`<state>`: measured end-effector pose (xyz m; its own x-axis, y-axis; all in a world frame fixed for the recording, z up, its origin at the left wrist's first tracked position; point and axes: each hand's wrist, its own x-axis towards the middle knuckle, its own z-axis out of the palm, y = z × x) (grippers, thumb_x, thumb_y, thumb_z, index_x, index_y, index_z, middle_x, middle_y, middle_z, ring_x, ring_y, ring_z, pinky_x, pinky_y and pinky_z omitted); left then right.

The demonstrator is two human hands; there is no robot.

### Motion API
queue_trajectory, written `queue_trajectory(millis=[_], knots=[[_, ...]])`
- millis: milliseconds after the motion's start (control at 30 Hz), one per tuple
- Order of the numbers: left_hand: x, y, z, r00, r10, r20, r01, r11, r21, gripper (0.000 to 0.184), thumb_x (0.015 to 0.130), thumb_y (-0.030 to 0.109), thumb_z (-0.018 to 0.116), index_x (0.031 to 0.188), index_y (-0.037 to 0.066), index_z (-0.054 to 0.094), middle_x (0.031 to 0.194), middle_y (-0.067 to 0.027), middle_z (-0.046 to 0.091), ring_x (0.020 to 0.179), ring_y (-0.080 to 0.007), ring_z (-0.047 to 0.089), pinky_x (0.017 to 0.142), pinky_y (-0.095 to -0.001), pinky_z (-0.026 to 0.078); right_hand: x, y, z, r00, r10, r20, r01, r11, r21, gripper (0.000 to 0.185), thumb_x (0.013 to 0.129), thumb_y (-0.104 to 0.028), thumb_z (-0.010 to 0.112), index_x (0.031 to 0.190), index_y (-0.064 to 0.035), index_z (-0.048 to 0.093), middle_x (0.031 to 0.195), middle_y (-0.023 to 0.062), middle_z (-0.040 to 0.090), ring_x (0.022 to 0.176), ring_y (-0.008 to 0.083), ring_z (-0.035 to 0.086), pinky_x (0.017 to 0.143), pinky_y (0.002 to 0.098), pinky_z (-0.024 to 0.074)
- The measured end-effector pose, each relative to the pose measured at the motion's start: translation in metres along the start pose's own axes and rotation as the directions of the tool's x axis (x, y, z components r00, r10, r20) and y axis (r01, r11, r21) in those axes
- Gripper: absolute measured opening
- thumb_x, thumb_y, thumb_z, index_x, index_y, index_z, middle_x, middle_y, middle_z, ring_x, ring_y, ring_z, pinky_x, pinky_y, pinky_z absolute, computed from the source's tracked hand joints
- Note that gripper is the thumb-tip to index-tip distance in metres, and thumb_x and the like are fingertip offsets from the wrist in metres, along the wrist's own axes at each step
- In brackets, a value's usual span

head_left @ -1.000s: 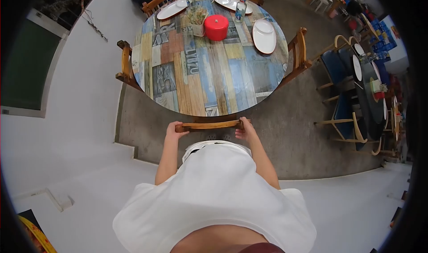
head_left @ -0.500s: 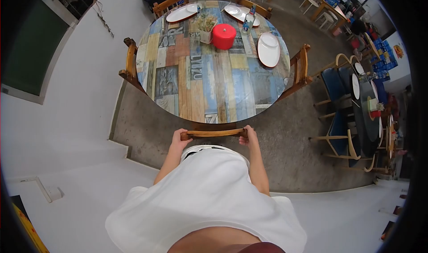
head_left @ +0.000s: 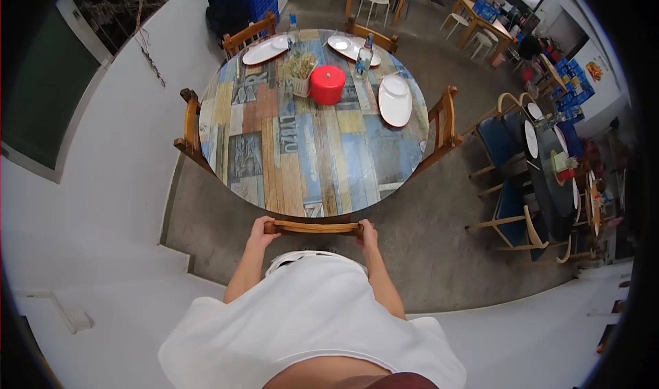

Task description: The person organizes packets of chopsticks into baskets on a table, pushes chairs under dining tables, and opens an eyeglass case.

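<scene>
My left hand is closed around the left end of a wooden chair's curved top rail. At the rail's right end, my right hand grips it too. The chair stands between my body and the round table, its back close to the near edge; its seat is mostly hidden. On the patterned tabletop are a red lidded container, a pot of dried plants and white oval plates, one of them the right-hand plate. A clear bottle stands behind the container.
Wooden chairs flank the table: a left chair and a right chair. Farther right, blue-seated chairs surround a dark table. A white wall runs along my left. Stools stand at the back.
The view has tilted up, so the table and chair sit lower and slightly left in the picture. Both hands still hold the chair back, and the tabletop items keep their places.
</scene>
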<state>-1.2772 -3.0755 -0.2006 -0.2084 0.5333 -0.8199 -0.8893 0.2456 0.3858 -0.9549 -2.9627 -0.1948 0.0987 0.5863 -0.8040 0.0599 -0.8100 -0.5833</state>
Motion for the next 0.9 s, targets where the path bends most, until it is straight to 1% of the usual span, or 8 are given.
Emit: queue_trajectory(millis=[133,267,300,367,533,600,767,900], knots=[[0.034,0.003,-0.028,1.0,0.022,0.021,-0.021,0.998,-0.054,0.029,0.064,0.008,0.063,0.09,0.004,0.051,0.103,-0.0169,0.048,0.108,-0.0345,0.04,0.101,-0.0628,0.017,0.006,-0.012,0.015,0.996,-0.018,0.082,0.006,0.99,0.144,0.037,0.071,-0.033,0.06,0.096,-0.0074,0.05,0.088,0.0109,0.053,0.071,0.0227,0.053,0.062,0.0386,0.0498],[0.022,-0.014,-0.025,0.999,0.035,-0.019,-0.037,0.995,-0.094,0.031,0.063,0.008,0.062,0.091,0.005,0.05,0.112,-0.0189,0.045,0.112,-0.0373,0.037,0.101,-0.0639,0.017,0.025,-0.023,0.014,0.996,-0.026,0.088,0.016,0.992,0.121,0.038,0.072,-0.027,0.059,0.103,-0.009,0.045,0.1,0.0123,0.05,0.084,0.0253,0.052,0.06,0.0412,0.0503],[0.021,-0.014,-0.018,0.999,0.041,-0.009,-0.042,0.995,-0.093,0.031,0.063,0.008,0.062,0.091,0.005,0.05,0.112,-0.0189,0.045,0.112,-0.0373,0.037,0.101,-0.0639,0.017,0.03,-0.024,0.012,0.996,-0.026,0.089,0.015,0.993,0.117,0.036,0.072,-0.026,0.058,0.102,-0.0085,0.047,0.098,0.012,0.051,0.082,0.0255,0.053,0.059,0.0406,0.0506],[0.016,-0.015,-0.012,0.99,-0.003,-0.142,-0.011,0.996,-0.094,0.034,0.063,0.008,0.06,0.094,0.005,0.048,0.117,-0.0206,0.042,0.118,-0.0375,0.034,0.103,-0.0618,0.015,0.037,-0.022,0.011,0.996,-0.011,0.093,0.002,0.996,0.092,0.035,0.072,-0.026,0.058,0.101,-0.0082,0.049,0.097,0.0122,0.051,0.081,0.0256,0.053,0.059,0.0406,0.0506],[0.032,-0.014,-0.017,0.986,-0.084,-0.146,0.07,0.992,-0.1,0.035,0.063,0.007,0.056,0.097,0.004,0.046,0.119,-0.0214,0.041,0.12,-0.0368,0.033,0.106,-0.0587,0.014,0.038,-0.029,0.01,0.996,-0.019,0.082,0.013,0.997,0.079,0.033,0.072,-0.026,0.059,0.098,-0.007,0.052,0.093,0.0126,0.053,0.077,0.0254,0.054,0.059,0.0406,0.0507],[0.027,-0.02,-0.015,0.995,-0.04,-0.089,0.034,0.997,-0.07,0.032,0.063,0.008,0.056,0.094,0.005,0.047,0.117,-0.0211,0.041,0.118,-0.0362,0.034,0.106,-0.0587,0.013,0.034,-0.036,0.012,1.0,-0.011,-0.025,0.014,0.994,0.11,0.035,0.073,-0.026,0.059,0.101,-0.0064,0.052,0.094,0.0132,0.054,0.078,0.0258,0.055,0.059,0.0412,0.0508],[0.033,-0.041,-0.019,0.988,-0.106,-0.111,0.095,0.99,-0.103,0.02,0.066,0.013,0.055,0.085,0.006,0.052,0.115,-0.0217,0.044,0.118,-0.0369,0.034,0.106,-0.0586,0.013,0.035,-0.031,0.0,0.997,-0.033,-0.068,0.041,0.992,0.123,0.042,0.075,-0.032,0.058,0.106,-0.0052,0.053,0.096,0.0148,0.056,0.082,0.0279,0.057,0.063,0.0419,0.0507],[0.034,-0.041,-0.018,0.98,-0.153,-0.128,0.141,0.985,-0.099,0.016,0.068,0.017,0.052,0.08,0.006,0.053,0.12,-0.0215,0.044,0.119,-0.0375,0.034,0.106,-0.0586,0.013,0.03,-0.019,-0.011,0.998,-0.017,-0.055,0.017,1.0,-0.004,0.056,0.076,-0.049,0.057,0.109,-0.0035,0.054,0.092,0.0148,0.059,0.08,0.0282,0.059,0.068,0.0422,0.0498]])
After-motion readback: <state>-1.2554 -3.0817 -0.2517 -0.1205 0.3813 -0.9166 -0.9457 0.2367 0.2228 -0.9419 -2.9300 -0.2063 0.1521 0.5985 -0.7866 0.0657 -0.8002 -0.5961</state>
